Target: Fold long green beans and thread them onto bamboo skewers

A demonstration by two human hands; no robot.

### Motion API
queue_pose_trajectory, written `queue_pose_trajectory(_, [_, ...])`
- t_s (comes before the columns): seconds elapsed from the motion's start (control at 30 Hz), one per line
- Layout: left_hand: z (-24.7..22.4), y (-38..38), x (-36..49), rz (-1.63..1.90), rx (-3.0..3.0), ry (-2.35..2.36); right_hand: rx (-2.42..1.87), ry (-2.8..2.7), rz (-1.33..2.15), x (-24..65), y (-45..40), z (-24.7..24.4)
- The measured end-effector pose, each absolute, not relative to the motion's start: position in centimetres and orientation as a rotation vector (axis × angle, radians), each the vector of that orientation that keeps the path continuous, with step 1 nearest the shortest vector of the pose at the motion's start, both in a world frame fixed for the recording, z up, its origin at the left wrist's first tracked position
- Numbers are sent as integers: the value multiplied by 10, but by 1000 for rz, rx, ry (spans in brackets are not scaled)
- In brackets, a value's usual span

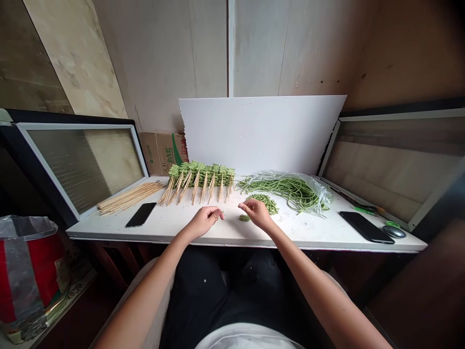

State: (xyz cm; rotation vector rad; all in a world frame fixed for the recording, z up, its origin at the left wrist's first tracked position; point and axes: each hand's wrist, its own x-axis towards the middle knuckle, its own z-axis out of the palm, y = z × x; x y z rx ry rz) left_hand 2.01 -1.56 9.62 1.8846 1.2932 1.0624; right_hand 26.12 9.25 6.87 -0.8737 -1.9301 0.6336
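Two bare hands, the left hand (203, 222) and right hand (257, 214), poised over a white tabletop (232, 236), fingers of each curled into a tight pinch, thumbs pressed to fingertips; anything held too small to tell. Just under the right hand, one small green bean coil (244, 218); toward 1 o'clock from it, one knobbly mound of green beans (267, 204). Farther toward 2 o'clock, long thin beans in one crumpled clear plastic bag (290, 191). At 10 o'clock, a row of roughly ten bamboo skewers threaded with bean coils (201, 182), and beyond, at 9 o'clock, a bundle of bare skewers (131, 198). Two black smartphones, (141, 214) and (366, 227), flanking. Behind, one white foam board (261, 133) against pale paneled walls (210, 48); one cardboard box (163, 152).
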Motion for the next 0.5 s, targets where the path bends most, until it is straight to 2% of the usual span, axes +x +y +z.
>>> queue_pose_trajectory(0.5, [96, -19, 26, 931, 2014, 1426, -1098, -2188, 333, 274, 114, 38])
